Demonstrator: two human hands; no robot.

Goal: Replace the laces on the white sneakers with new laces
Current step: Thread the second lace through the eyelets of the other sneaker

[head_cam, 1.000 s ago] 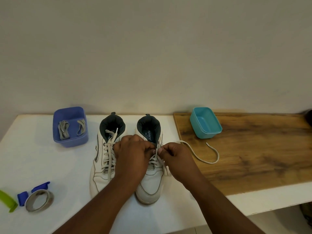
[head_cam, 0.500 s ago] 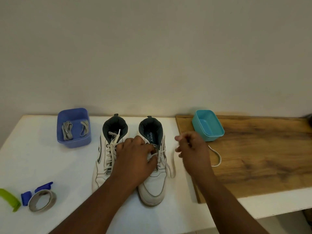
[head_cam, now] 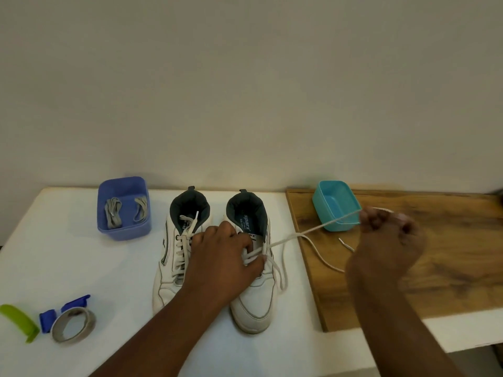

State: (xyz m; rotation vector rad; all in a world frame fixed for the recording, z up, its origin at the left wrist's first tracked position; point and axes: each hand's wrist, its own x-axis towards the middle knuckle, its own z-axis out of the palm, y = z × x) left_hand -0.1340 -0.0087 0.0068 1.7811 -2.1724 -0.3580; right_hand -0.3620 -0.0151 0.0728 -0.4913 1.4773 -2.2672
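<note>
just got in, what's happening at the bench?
A person is unlacing the right-hand white sneaker. Their left hand presses down on its lacing, while the right hand has a grip on the old lace and holds it taut, out over the wooden board. The other sneaker is fully laced. Grey laces sit in the purple tub; the teal tub looks empty.

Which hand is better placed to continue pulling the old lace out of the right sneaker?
The right hand. It already pinches the lace, drawn taut from the right sneaker toward the teal box. The left hand presses on that sneaker, steadying it, so it is probably best kept there.
</note>
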